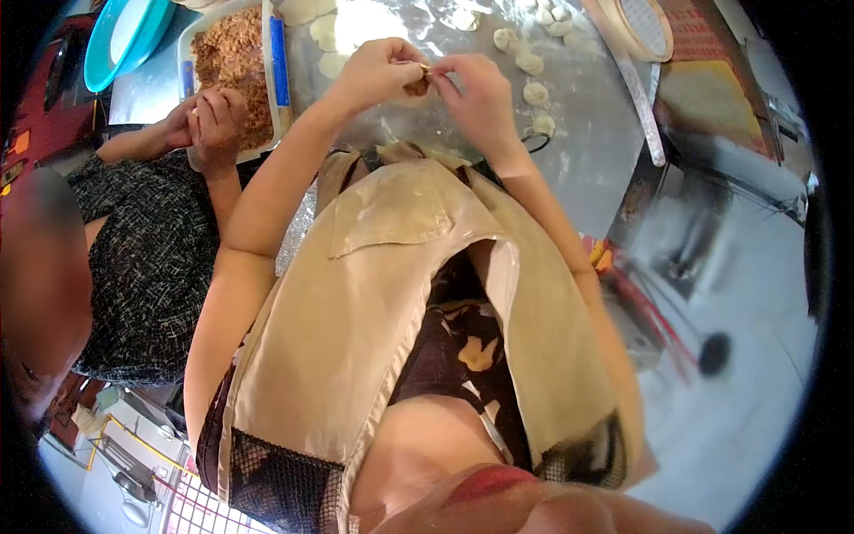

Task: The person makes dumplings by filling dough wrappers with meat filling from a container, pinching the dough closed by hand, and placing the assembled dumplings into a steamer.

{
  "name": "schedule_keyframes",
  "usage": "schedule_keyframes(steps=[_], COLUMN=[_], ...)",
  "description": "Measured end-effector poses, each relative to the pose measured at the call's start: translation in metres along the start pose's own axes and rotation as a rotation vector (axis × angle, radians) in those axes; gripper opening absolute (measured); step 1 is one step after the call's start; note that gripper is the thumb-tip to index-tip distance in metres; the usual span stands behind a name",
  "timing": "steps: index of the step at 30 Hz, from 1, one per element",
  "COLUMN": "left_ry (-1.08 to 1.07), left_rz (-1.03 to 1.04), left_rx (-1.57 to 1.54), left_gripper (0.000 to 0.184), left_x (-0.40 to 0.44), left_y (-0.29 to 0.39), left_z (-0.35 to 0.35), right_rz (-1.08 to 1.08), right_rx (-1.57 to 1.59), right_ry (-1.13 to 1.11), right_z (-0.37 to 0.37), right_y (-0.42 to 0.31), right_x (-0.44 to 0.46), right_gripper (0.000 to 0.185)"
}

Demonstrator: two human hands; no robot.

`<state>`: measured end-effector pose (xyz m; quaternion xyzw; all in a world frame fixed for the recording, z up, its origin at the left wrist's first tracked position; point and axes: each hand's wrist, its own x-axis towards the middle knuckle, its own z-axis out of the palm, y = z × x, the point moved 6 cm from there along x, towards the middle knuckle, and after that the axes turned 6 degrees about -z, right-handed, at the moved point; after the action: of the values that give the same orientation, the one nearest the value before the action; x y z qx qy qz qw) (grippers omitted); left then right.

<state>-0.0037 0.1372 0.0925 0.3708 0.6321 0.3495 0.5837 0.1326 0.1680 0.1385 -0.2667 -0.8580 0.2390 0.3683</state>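
Left hand [382, 73] and right hand [473, 96] at one small brown-filled wrapper [416, 86]

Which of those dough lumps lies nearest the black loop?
The lump at the bottom end of the straggling line; the others lie farther up the table, away from the loop.

Right side: I have passage over the tabletop [592, 133] between the dough balls [535, 93] and the long stick [642, 107]. Left side: filling tub [280, 71] and a co-worker's forearm [225, 191] block me; flat dough rounds [334, 65] lie near my left hand [378, 71].
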Motion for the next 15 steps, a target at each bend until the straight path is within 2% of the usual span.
schedule_keyframes(steps=[4, 6, 7, 9, 10, 12, 14, 15], left_ry=[-0.024, -0.073, -0.076, 0.126, 0.125, -0.205, -0.188, -0.030], left_rz=[0.050, 0.033, 0.030, -0.044, -0.037, 0.000, -0.007, 0.057], left_rx=[0.062, 0.136, 0.136, -0.277, -0.270, -1.065, -1.152, -0.986], left_gripper=[0.026, 0.034, 0.034, 0.035, 0.035, 0.040, 0.038, 0.037], left_x=[0.006, 0.007, 0.004, -0.007, -0.013, -0.028, -0.030, -0.030], left_y=[-0.001, 0.001, 0.002, 0.004, 0.003, -0.002, -0.007, -0.006], left_z=[-0.002, 0.000, 0.002, -0.009, -0.003, 0.030, 0.045, 0.040], right_rz=[0.038, -0.085, -0.081, 0.408, 0.403, 0.439, 0.477, 0.469], right_rx=[0.059, 0.054, 0.053, 0.354, 0.354, 0.446, 0.414, 0.486], right_ry=[-0.007, 0.000, 0.000, 0.027, 0.035, 0.215, 0.184, 0.237], right_z=[-0.002, -0.003, -0.004, -0.002, -0.003, -0.008, -0.005, -0.001], right_y=[0.002, 0.001, -0.002, 0.017, 0.014, 0.013, 0.010, 0.011], right_x=[-0.003, 0.001, -0.002, -0.009, -0.007, -0.012, -0.017, -0.020], right_gripper=[0.011, 0.011, 0.011, 0.009, 0.009, 0.007, 0.008, 0.011])
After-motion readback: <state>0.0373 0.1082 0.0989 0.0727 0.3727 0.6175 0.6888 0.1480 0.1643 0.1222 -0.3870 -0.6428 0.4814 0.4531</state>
